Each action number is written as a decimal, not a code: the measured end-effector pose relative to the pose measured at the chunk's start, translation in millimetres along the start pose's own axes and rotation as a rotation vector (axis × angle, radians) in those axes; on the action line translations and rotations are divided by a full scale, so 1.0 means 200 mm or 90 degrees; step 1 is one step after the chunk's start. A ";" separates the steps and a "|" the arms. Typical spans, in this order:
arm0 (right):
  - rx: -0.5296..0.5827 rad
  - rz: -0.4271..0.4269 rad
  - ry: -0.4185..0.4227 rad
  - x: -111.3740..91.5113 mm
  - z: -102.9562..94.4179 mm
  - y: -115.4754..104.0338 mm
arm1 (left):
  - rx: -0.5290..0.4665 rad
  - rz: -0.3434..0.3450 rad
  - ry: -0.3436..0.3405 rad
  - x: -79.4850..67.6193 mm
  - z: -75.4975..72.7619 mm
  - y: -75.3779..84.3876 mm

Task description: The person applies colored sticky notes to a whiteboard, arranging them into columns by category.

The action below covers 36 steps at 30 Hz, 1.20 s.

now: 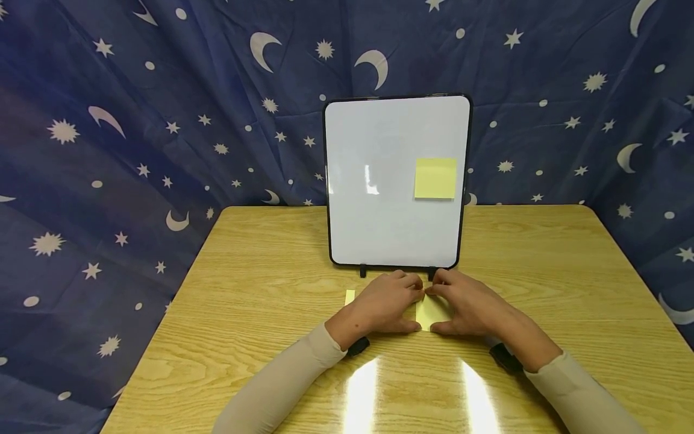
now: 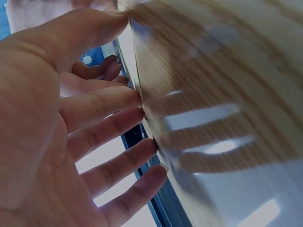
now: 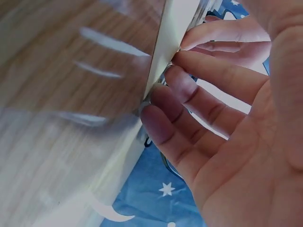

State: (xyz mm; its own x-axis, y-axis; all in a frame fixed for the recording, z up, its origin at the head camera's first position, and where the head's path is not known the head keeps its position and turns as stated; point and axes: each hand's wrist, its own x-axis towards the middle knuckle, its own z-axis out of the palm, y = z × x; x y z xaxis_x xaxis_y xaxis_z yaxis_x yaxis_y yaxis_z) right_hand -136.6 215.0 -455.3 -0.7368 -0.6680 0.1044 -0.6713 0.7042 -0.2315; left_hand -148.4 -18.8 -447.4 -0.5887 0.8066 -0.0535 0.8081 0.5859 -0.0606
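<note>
In the head view, a yellow sticky note [image 1: 434, 310] lies on the table between both hands. My left hand [image 1: 387, 304] touches its left side, with the thumb low and the index fingertip near the top edge. My right hand [image 1: 468, 304] rests over its right side, the thumb by the bottom edge and index fingertip near the top, close to the left index. In the left wrist view the left fingers [image 2: 109, 137] are extended, tips down on the surface. The right wrist view shows the right fingers [image 3: 203, 109] touching beside the pale note [image 3: 173, 33].
A whiteboard [image 1: 390, 229] stands on small black feet behind the hands, with another yellow sticky note [image 1: 435, 178] on its right side. A narrow yellow piece [image 1: 349, 296] lies left of the left hand, partly hidden. A starry blue curtain [image 1: 217, 90] hangs behind the wooden table [image 1: 260, 271].
</note>
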 end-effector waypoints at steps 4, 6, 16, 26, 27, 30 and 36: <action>0.000 -0.002 -0.004 0.00 -0.01 -0.01 | 0.021 0.006 -0.002 0.00 0.01 0.01; 0.000 0.003 -0.010 0.00 -0.02 -0.02 | 0.027 0.008 -0.002 0.00 0.01 0.01; -0.018 0.000 -0.017 0.00 -0.03 -0.02 | 0.021 0.022 0.010 0.00 0.00 0.01; 0.000 0.003 -0.016 0.00 -0.02 -0.02 | -0.020 -0.004 0.003 0.00 -0.01 0.04; 0.003 0.002 -0.016 0.00 -0.02 -0.02 | -0.018 -0.003 0.007 0.00 -0.02 0.05; 0.008 0.005 -0.018 0.00 -0.03 -0.02 | 0.002 0.010 0.016 0.00 -0.02 0.06; 0.007 0.004 -0.024 0.00 -0.03 -0.03 | 0.031 0.034 0.017 0.01 -0.02 0.06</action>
State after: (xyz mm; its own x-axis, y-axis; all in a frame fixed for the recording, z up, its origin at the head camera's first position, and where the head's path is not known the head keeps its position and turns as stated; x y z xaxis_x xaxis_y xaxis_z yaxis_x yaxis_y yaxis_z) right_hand -133.2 212.9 -448.5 -0.7368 -0.6728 0.0665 -0.6660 0.7055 -0.2423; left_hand -139.7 -10.5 -445.0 -0.5431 0.8391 -0.0316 0.8365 0.5375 -0.1067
